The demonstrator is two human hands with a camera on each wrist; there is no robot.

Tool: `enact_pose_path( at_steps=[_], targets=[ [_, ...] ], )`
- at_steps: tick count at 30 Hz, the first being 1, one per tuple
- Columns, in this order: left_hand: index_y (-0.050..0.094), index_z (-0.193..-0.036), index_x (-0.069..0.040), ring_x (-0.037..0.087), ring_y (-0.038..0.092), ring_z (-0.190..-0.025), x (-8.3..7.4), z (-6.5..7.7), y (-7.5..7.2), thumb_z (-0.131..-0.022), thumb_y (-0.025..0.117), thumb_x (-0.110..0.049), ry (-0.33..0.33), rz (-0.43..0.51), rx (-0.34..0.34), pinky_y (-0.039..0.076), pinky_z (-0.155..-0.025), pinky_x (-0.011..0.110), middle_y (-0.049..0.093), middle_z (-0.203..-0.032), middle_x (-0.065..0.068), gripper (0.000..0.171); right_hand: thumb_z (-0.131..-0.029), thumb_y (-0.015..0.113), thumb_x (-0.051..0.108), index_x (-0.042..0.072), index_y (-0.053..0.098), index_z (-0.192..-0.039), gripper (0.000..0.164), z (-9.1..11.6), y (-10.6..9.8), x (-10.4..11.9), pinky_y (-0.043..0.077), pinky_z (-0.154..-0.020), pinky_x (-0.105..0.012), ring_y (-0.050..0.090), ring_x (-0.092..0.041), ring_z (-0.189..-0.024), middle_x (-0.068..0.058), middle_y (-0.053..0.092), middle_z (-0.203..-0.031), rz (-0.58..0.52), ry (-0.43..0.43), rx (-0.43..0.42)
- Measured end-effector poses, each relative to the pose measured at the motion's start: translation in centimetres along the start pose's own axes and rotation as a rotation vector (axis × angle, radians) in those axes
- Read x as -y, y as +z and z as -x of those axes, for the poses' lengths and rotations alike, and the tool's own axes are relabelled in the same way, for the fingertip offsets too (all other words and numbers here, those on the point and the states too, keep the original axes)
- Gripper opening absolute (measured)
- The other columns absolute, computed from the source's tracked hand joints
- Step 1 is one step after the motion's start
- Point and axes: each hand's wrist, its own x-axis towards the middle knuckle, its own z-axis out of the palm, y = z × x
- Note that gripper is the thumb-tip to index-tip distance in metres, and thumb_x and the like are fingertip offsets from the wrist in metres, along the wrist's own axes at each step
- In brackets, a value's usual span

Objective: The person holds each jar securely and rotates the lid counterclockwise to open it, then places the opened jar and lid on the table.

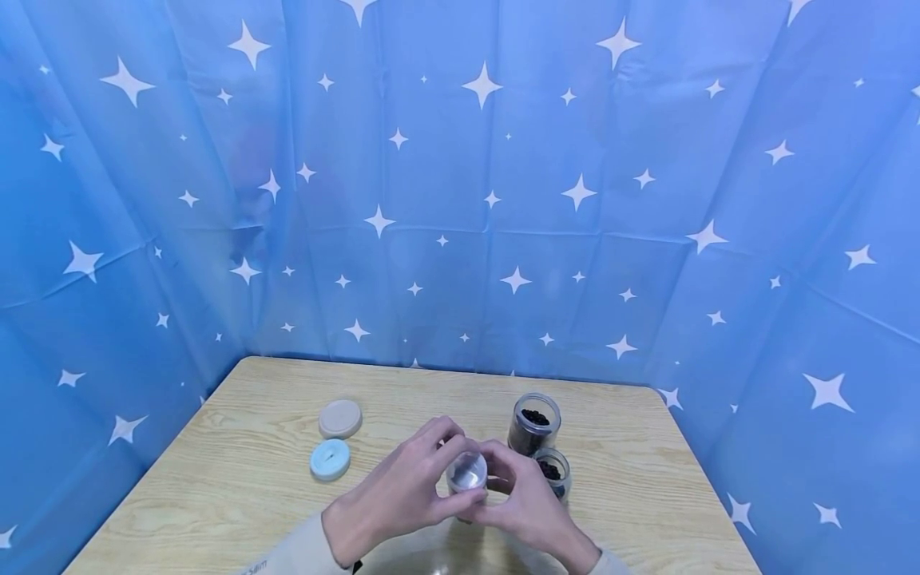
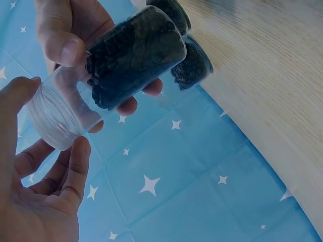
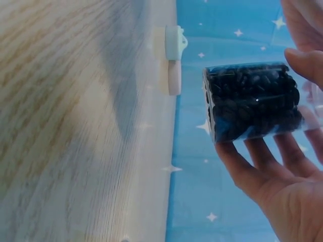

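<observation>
A clear, lidless plastic jar part-filled with small black beans [image 1: 467, 473] is held above the near edge of the light wooden table [image 1: 237, 479], between both hands. The left hand [image 1: 402, 495] is curled around its threaded open mouth, thumb and fingertips [image 2: 75, 151] set against the rim. The right hand [image 1: 528, 499] is wrapped around the jar's body from the other side, with the thumb [image 2: 63, 50] pressed on the wall and the fingers [image 3: 242, 166] cupped beneath. In the wrist views the jar is seen tilted, its beans gathered at the closed end.

Just beyond the right hand, a small clear open jar of black beans [image 1: 555, 471] is stood on the table, and a taller one [image 1: 534, 423] behind it. To the left, well apart, a pale blue round lid [image 1: 331, 460] is laid, and a beige round lid [image 1: 340, 418] just past it. The table is enclosed by a blue star-printed cloth backdrop [image 1: 460, 200].
</observation>
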Motion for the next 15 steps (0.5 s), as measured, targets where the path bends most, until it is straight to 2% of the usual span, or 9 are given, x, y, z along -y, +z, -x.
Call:
enact_pose_path(
  at_steps=[15],
  targets=[
    [0.077, -0.126, -0.015, 0.007, 0.066, -0.100, 0.16, 0.14, 0.29, -0.096, 0.098, -0.039, -0.024, 0.000, -0.001, 0.059, -0.088, 0.013, 0.068, -0.116, -0.002, 0.044, -0.091, 0.101, 0.019, 0.023, 0.074, -0.143, 0.059, -0.10, 0.02, 0.19, 0.068, -0.107, -0.034, 0.081, -0.012, -0.123, -0.007, 0.082, -0.135, 0.007, -0.007, -0.006]
  ],
)
